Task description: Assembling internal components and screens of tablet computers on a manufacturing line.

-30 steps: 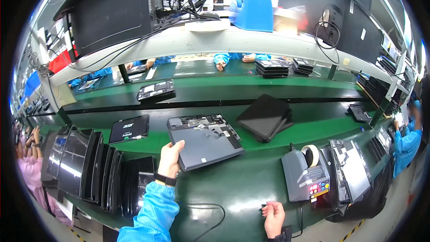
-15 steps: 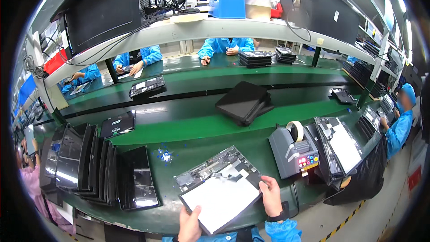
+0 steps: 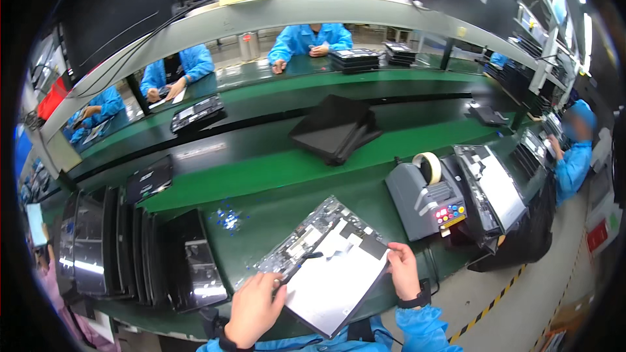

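Fingers of my right hand (image 3: 404, 274) are closed on the right-hand edge of an opened device (image 3: 326, 267); those of my left hand (image 3: 256, 308) lie curled, thumb spread, by its left corner, and whether they grip I cannot tell. It is right before me, at the near side of the table (image 3: 274, 215). I judge the step in hand to be steadying it; the next move calls for a gentle, even hold. Its bare circuit board (image 3: 306, 231) points away leftward, its white panel (image 3: 336, 287) toward me, long axis running near left to far right.
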`<action>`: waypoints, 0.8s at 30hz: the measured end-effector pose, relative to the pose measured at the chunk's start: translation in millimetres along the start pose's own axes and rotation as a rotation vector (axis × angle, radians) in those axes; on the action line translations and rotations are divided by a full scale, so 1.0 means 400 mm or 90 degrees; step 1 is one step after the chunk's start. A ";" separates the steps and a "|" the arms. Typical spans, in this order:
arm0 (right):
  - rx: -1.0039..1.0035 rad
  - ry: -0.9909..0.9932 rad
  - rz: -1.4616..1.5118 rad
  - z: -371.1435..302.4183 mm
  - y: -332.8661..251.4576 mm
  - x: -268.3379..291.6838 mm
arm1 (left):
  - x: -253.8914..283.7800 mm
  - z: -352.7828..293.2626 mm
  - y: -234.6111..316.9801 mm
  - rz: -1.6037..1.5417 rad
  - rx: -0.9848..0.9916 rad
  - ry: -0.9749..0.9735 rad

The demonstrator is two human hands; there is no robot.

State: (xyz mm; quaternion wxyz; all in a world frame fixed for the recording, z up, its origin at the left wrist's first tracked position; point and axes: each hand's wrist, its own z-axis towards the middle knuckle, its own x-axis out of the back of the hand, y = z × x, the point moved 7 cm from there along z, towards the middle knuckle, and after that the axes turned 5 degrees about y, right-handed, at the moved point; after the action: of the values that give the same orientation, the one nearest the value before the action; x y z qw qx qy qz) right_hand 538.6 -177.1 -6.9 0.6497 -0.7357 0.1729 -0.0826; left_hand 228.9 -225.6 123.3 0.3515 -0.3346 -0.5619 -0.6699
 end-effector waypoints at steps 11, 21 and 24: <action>-0.063 -0.051 -0.048 -0.026 0.020 -0.035 | -0.207 0.164 0.055 0.060 -0.310 0.003; -0.053 -0.151 -0.026 -0.023 -0.087 -0.069 | -0.035 -0.176 0.031 -0.173 -0.195 -0.170; -0.105 -0.169 -0.033 -0.031 -0.118 -0.096 | -0.065 -0.205 0.014 -0.093 -0.151 -0.071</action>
State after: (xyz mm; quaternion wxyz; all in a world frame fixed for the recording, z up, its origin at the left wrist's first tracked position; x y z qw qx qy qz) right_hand 505.9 -170.1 45.3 0.6020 -0.7950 0.0726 0.0134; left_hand 243.2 -305.0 92.3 0.2280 -0.3686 -0.5203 -0.7358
